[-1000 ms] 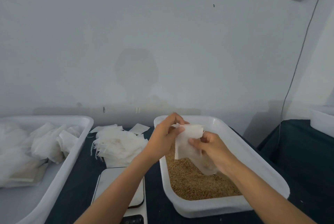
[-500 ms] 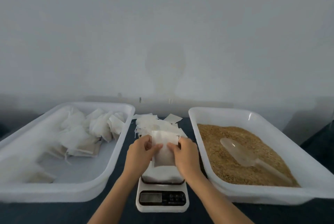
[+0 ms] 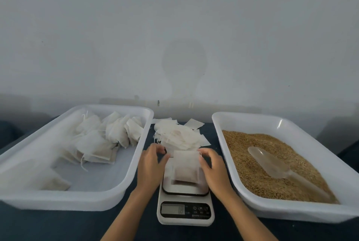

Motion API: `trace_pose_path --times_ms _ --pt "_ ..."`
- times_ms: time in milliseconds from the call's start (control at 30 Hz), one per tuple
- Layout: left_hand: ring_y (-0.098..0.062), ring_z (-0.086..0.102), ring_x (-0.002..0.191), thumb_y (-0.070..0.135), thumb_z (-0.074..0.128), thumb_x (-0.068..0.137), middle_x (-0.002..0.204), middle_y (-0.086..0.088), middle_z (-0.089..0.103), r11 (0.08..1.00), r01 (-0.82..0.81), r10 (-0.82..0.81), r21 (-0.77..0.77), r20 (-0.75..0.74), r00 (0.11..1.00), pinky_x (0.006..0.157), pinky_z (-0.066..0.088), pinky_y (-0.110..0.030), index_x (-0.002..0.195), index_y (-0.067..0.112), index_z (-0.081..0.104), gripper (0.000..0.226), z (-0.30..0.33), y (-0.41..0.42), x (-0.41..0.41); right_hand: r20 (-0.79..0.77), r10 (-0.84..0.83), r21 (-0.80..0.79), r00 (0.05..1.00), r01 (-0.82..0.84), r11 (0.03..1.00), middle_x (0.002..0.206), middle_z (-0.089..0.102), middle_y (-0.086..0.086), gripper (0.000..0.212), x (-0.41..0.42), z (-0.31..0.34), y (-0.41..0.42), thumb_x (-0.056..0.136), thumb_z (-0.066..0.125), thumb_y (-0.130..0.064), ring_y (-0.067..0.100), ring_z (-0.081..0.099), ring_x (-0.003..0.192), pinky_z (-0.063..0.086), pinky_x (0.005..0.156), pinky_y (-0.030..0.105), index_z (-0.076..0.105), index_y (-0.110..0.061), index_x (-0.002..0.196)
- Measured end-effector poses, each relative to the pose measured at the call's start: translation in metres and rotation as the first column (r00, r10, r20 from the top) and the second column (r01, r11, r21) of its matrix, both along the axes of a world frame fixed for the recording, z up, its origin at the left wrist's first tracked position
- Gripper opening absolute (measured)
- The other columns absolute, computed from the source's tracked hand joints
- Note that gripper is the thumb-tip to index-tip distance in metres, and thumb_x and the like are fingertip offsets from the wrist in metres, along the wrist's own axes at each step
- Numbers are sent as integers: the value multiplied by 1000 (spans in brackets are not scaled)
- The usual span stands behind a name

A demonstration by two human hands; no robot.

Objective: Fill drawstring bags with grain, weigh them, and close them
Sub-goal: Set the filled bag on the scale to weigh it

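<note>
A filled white drawstring bag (image 3: 186,169) lies on the platform of the small white kitchen scale (image 3: 185,211), whose display is lit. My left hand (image 3: 152,165) hovers just left of the bag with relaxed fingers and a small gap to it. My right hand (image 3: 213,167) is at the bag's right edge, its fingertips touching the top right corner. The white tray of brown grain (image 3: 219,124) stands to the right, with a clear plastic scoop (image 3: 272,165) lying on the grain.
A white tray (image 3: 97,200) on the left holds several filled bags (image 3: 101,143). A pile of empty white bags (image 3: 178,135) lies on the dark table behind the scale. A pale wall closes the back.
My view swung left from the grain tray to the scale. Both hands carried the bag from over the grain, set it on the scale platform, and spread apart to its sides.
</note>
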State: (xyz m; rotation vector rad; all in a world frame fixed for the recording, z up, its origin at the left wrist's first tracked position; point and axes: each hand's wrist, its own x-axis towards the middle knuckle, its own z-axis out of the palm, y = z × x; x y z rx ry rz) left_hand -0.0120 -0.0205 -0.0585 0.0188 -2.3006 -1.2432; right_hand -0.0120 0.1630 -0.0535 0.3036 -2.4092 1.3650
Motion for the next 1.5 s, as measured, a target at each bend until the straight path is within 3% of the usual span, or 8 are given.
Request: trace_pose_path --times_ms 133,300,700,900,1067,1200,1300,1500 --pt "-2 54 83 8 59 89 87 9 56 997 15 -15 76 -8 1000 76 43 -14 95 19 53 14 -7 -16 3 131 41 -203 991 -14 979 109 58 -6 19 0 -6 11 95 51 -10 6 54 104 40 82 6 54 -19 112" --pt "-3 53 87 4 55 90 93 6 56 999 30 -30 25 31 999 75 36 -5 96 17 53 14 -12 -21 2 204 47 -277 978 11 961 112 59 2 15 1 -15 16 97 49 -15 14 54 108 38 88 21 55 -19 110" --pt "0 51 87 1 54 89 90 13 54 999 52 -52 0 69 996 75 36 -2 95 17 54 17 -11 -22 2 187 73 -338 980 -6 941 112 60 10 17 0 -11 13 97 46 -9 18 54 107 39 88 20 55 -11 112" --pt "-10 53 94 1 53 89 97 3 58 997 77 -74 -24 94 993 85 38 -17 97 14 54 15 -11 -16 -1 185 67 -301 980 -8 954 109 61 11 19 -6 -11 9 97 48 -8 17 57 101 43 77 7 55 -5 115" --pt "-16 55 100 5 54 91 104 -3 60 993 110 -104 -39 124 987 85 43 -22 102 9 56 12 -5 -4 -14 215 44 -244 976 10 970 108 62 7 22 -15 -13 4 96 51 -10 17 58 102 43 85 19 54 -10 117" --pt "-14 52 110 18 53 95 118 -1 58 972 219 -196 -91 211 958 91 42 -23 119 12 53 25 2 8 -26 203 16 -186 979 23 982 97 61 -5 21 -22 -12 0 93 55 -10 2 57 91 40 74 9 56 -14 114" --pt "-16 47 119 22 47 98 125 1 57 928 315 -252 -201 286 925 102 38 -33 124 14 51 28 11 16 -35 219 2 -165 976 35 986 98 61 -6 23 -26 -11 -4 92 56 -9 5 57 94 44 79 17 55 -14 115" --pt "-11 55 98 28 52 95 100 6 62 908 328 -232 -260 338 912 92 39 -28 106 20 61 17 23 25 -40 188 -3 -94 982 21 995 99 61 -2 20 -27 -3 -11 89 59 -3 10 57 94 46 82 21 60 -16 105"
